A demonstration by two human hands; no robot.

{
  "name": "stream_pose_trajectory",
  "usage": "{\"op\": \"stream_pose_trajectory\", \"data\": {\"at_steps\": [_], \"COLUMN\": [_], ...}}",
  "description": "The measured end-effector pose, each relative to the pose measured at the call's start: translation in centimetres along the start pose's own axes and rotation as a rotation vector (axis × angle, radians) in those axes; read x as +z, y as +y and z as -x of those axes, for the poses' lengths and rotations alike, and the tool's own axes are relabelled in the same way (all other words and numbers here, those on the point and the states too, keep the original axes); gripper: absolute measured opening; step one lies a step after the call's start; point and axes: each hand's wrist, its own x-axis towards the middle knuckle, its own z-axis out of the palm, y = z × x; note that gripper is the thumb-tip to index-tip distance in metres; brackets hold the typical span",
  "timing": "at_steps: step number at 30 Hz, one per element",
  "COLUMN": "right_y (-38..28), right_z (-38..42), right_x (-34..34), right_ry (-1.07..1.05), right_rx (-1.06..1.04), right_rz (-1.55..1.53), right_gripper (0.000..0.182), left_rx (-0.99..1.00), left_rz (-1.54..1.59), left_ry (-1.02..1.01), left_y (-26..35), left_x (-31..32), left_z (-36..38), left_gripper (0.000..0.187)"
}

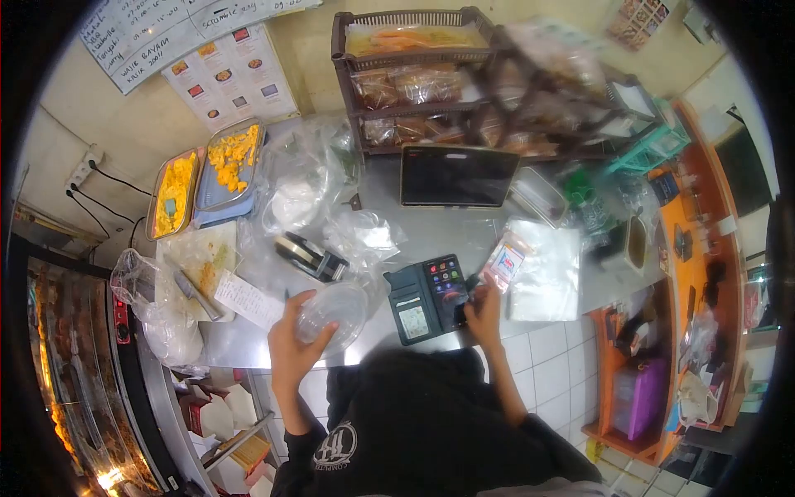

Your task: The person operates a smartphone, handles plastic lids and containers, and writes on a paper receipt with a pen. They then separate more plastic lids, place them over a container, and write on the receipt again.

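Note:
My left hand [296,341] is closed around the side of a clear round plastic tub [333,315] at the front of the steel table. My right hand [485,316] is at the right edge of a phone [447,286] that lies lit up in an open dark wallet case [409,302]. Its fingers are bent together, and a small dark thing shows at the fingertips; I cannot tell what it is. Just beyond that hand lies a packet with a red and blue label [505,263], beside a stack of clear plastic bags [546,277].
A tape dispenser [308,255] sits behind the tub. Left of it are a paper slip [248,300], a knife [197,294] on a cutting board and two trays of yellow food [228,170]. A tablet [458,176] stands before brown crates [414,108]. A heated display case [83,373] is far left.

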Motion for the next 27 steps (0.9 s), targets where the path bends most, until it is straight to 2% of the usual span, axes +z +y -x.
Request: {"op": "stream_pose_trajectory", "data": {"at_steps": [2, 6, 9, 11, 12, 13, 15, 18, 20, 23, 27], "right_y": [-1.3, -2.7, -1.4, -1.9, -1.9, -2.0, -1.5, -0.5, -2.0, -0.2, 0.2], "right_z": [-0.4, -0.8, -1.6, -2.0, -2.2, -2.3, -2.6, -2.8, -2.6, -2.7, -2.6], "right_x": [0.2, 0.7, 1.1, 0.9, 0.9, 0.9, 0.8, 0.8, 1.0, 1.3, 1.3], "right_ry": [0.037, -0.027, 0.054, 0.031, 0.03, 0.003, -0.03, -0.024, -0.097, -0.05, -0.012], "right_rx": [-0.27, -0.258, -0.192, -0.2, -0.2, -0.19, -0.182, -0.141, -0.203, -0.176, -0.182], "right_rz": [0.45, 0.411, 0.317, 0.331, 0.333, 0.322, 0.313, 0.23, 0.389, 0.282, 0.308], "right_gripper": [0.075, 0.077, 0.079, 0.079, 0.079, 0.079, 0.079, 0.08, 0.081, 0.082, 0.08], "left_rx": [-0.032, 0.004, 0.043, 0.077, 0.188, 0.187, 0.372, 0.522, 0.56, 0.624, 0.75], "left_rz": [-0.034, -0.016, -0.002, -0.037, -0.008, -0.007, -0.043, -0.007, -0.018, -0.056, -0.066], "left_ry": [-0.009, -0.001, -0.014, -0.126, -0.129, -0.128, -0.343, -0.529, -0.56, -0.608, -0.621], "left_y": [0.7, 1.0, 1.6, 2.9, 3.3, 3.8, 5.2, 7.0, 7.4, 7.8, 7.2], "left_x": [-0.4, -0.6, -0.2, -0.1, 0.4, 0.7, 1.1, 1.8, 1.6, 1.2, 1.8], "left_z": [0.0, 0.0, 0.2, 0.8, 1.1, 1.4, 2.1, 2.4, 2.0, 1.7, 2.0], "left_gripper": [0.05, 0.05, 0.05, 0.045, 0.041, 0.041, 0.038, 0.04, 0.042, 0.046, 0.048]}}
